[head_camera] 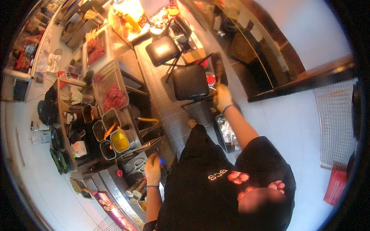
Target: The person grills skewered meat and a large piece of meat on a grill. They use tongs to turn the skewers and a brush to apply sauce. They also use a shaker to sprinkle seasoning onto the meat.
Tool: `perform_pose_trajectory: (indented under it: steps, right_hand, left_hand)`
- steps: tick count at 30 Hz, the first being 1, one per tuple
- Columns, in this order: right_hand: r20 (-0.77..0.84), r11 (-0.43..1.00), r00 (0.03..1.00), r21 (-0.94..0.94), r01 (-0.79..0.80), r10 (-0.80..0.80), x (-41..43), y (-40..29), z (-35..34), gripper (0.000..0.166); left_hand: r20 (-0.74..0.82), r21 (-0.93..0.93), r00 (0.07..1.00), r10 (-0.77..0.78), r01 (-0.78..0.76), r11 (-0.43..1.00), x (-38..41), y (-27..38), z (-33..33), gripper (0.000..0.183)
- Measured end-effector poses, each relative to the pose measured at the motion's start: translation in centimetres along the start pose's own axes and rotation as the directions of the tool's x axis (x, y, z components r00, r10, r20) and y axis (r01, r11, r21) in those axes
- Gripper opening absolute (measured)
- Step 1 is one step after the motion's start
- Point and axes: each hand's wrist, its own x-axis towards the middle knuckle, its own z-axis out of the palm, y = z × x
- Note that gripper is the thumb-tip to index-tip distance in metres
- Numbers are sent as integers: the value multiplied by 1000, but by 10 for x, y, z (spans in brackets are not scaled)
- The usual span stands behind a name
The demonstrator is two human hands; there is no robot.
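My right hand [223,96], in a pale knit glove, reaches forward beside a black padded chair [190,83]. Its fingers close around the lower end of a blurred brown tool [218,69]; the exact kind is unclear. My left hand [153,167], gloved alike, hovers at the counter's edge with its fingers curled; whether it grips anything cannot be told. Scissors [140,164] with pale handles lie next to it. Several cans [136,191] rest near its wrist. Beyond it stand metal sauce containers, one with yellow contents [120,140] and one with an orange-handled utensil [110,133].
Trays of skewered red meat [115,96] line the counter at left. A glowing electric grill [112,210] bears a few skewers at lower left. Another padded chair [162,51] stands ahead on the tiled floor. A foil-lined bin [227,130] sits below my right arm.
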Motion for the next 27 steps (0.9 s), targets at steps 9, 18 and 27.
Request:
perform_pose_trajectory:
  steps: [9, 18, 27]
  right_hand:
    - [143, 10, 982, -989, 146, -124, 275, -35, -154, 40]
    - [-243, 691, 949, -722, -39, -201, 335, -17, -175, 69]
    - [559, 576, 678, -383, 722, -477, 89, 83, 70, 39]
  left_hand:
    - [-130, 156, 971, -202, 221, 963, -38, 24, 19, 43]
    - [-210, 257, 945, -252, 302, 918, -63, 40, 16, 41]
    - [-536, 10, 755, -378, 453, 892, -107, 26, 3, 32]
